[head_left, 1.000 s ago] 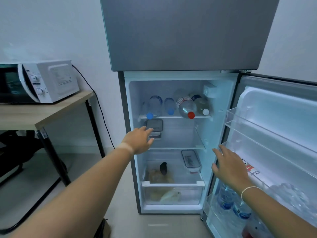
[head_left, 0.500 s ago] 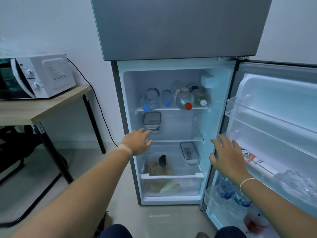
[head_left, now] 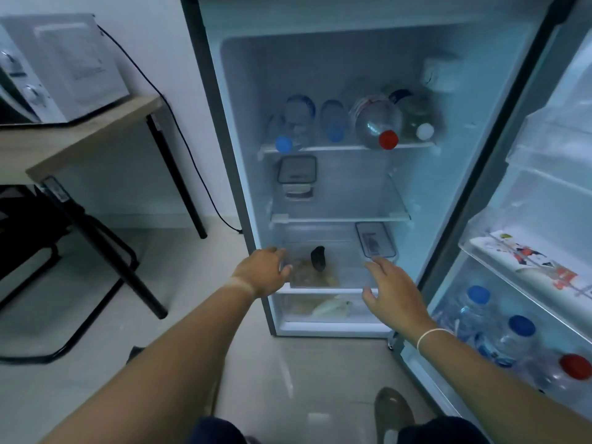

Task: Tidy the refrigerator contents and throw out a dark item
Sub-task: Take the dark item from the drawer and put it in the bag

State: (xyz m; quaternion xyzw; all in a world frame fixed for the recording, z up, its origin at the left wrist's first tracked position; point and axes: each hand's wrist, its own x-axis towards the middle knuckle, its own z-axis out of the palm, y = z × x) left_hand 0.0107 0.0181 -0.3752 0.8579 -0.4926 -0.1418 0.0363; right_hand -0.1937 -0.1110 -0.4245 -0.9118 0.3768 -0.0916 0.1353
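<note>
Pale glossy tile floor (head_left: 288, 379) lies nearest, with a shoe toe (head_left: 394, 411) visible at the bottom edge. Both bare forearms extend forward over it toward the open refrigerator (head_left: 320, 75).

Left hand (head_left: 264, 272): fingers loosely spread, holding nothing, positioned at the left front corner of the clear crisper drawer (head_left: 320, 291); whether it touches the drawer cannot be told. Right hand (head_left: 389, 291): open, fingers apart, empty, in front of the drawer's right end, with a thin white band (head_left: 431, 334) on the wrist.

Dark item (head_left: 318, 257): small, black, standing in the lowest compartment just behind the drawer's front rim, between the two hands and touched by neither. Pale, brownish contents lie beside and below it; the view is too blurred to identify them.

A lidded container (head_left: 374, 243) sits at the right of the same level. A second lidded container (head_left: 296, 169) rests at the left of the middle shelf. The top shelf carries bottles (head_left: 374, 123) lying on their sides, caps facing out: blue, blue, red, white.

Door (head_left: 544, 187), open at right: upright bottles in the bottom rack, a printed package in the rack above.

At far left, a microwave (head_left: 64, 68) stands on a wooden bench (head_left: 80, 136).
</note>
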